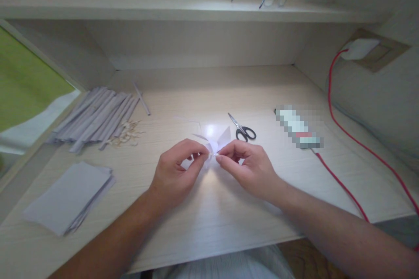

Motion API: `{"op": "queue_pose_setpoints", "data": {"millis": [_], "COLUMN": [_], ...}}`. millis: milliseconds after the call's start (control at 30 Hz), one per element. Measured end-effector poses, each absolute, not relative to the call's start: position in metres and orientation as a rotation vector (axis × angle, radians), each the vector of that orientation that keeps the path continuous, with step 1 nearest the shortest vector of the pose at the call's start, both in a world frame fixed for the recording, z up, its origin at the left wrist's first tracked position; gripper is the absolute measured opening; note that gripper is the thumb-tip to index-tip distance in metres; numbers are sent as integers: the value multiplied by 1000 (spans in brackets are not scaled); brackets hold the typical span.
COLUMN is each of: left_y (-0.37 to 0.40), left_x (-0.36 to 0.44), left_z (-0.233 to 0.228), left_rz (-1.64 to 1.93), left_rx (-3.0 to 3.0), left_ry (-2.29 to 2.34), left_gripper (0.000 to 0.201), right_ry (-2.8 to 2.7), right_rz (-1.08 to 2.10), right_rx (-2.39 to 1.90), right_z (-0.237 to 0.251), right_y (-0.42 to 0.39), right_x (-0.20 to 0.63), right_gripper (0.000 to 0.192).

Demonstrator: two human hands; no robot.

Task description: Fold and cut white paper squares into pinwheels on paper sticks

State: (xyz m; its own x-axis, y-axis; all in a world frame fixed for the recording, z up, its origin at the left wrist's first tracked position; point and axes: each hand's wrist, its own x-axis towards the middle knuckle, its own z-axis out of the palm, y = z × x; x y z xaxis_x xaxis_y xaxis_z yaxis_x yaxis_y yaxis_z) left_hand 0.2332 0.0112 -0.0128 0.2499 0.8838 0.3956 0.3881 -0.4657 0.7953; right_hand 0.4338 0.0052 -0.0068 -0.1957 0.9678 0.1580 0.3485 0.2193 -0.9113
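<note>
From the left, I record rolled paper tubes (93,117) above a paper stack (70,196). The left hand (181,169) is pinched narrow on the gathered middle of the folded white paper (224,138). The paper lies between both hands, flaps fanning away from the wearer; I find no single long axis. The right hand (252,168) pinches opposite, equally near. Scissors (241,128) lie just beyond it.
</note>
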Motion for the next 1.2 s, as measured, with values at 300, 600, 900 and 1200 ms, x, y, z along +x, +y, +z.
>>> {"op": "queue_pose_setpoints", "data": {"millis": [300,600,900,1200], "left_y": [12,15,13,11], "left_x": [232,228,229,230], "left_z": [-11,-6,-11,-15], "left_rz": [1130,1028,1060,1180], "left_rx": [1988,1895,1761,1686], "left_ry": [1109,1089,1126,1116], "left_gripper": [13,12,11,13], "right_ry": [-1813,-1871,-1823,-1786], "right_rz": [918,904,963,991], "right_rx": [-1182,-1150,-1162,-1174], "right_z": [-4,-4,-3,-3], "right_y": [6,6,5,3], "right_x": [439,441,439,437], "right_gripper": [8,9,12,11]}}
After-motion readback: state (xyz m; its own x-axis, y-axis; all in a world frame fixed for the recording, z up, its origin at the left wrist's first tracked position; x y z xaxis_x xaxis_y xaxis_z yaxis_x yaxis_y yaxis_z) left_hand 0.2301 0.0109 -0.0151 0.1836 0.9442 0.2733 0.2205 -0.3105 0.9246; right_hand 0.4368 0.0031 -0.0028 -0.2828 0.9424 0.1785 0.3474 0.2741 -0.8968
